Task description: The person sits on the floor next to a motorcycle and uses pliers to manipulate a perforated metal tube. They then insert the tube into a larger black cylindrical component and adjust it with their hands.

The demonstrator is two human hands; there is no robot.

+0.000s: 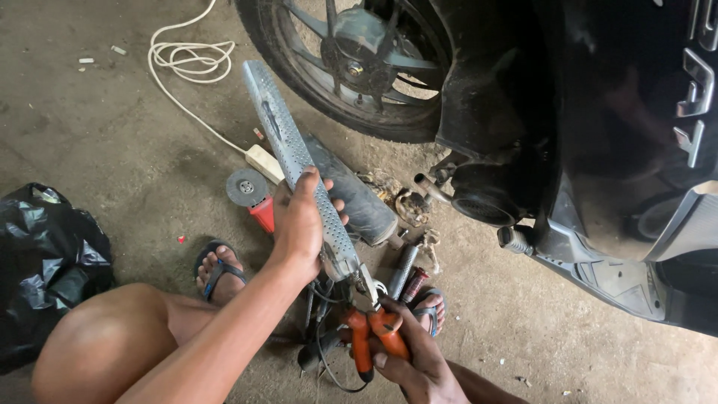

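left hand (pixel 299 221) holds perforated metal shield (pixel 295 161) slanting up-left, pliers (pixel 372 329) at its lower end.

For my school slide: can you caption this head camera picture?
Left hand grips a metal heat shield while right hand squeezes orange pliers at its end, beside a motorbike wheel.

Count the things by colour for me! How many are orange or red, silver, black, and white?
Orange or red: 2, the pliers and the grinder
Silver: 1, the perforated metal cover
Black: 2, the plastic bag and the wheel
White: 1, the cable
Total: 6
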